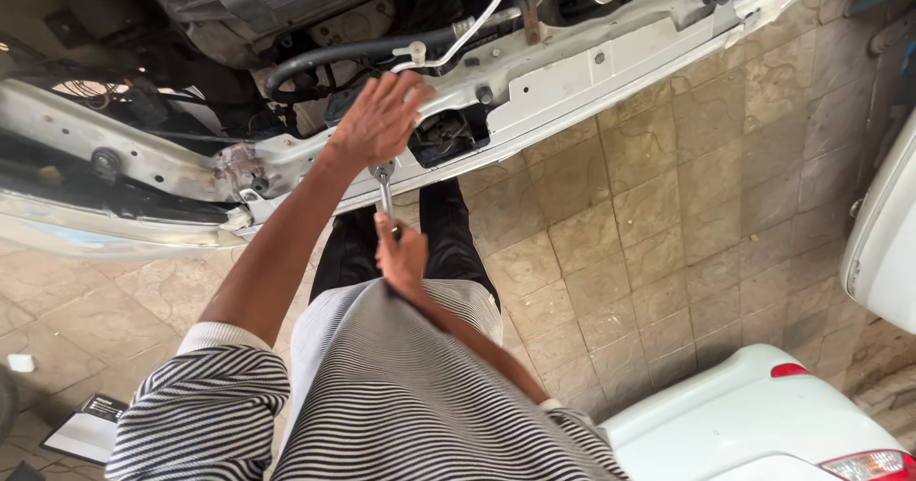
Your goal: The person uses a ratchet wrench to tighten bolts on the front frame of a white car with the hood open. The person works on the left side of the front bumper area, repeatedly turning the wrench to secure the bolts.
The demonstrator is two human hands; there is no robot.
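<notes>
so the ratchet wrench (pixel 385 195) sits dead centre of the frame, head up under the white front crossmember (pixel 572 80). right hand (pixel 403 255) is wrapped tight round the handle's low end for leverage, while the left hand (pixel 379 118) lies flat and open-fingered over the head, likely steadying it on the fastener. black hose (pixel 334 56) runs just above.

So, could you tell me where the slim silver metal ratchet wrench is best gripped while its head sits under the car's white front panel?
Grip the slim silver metal ratchet wrench at the free lower end of its handle, from below, where the right hand holds it. Its head sits up under the white front panel, covered by the left hand, so only the handle end is open, and it probably gives the most leverage.
</notes>
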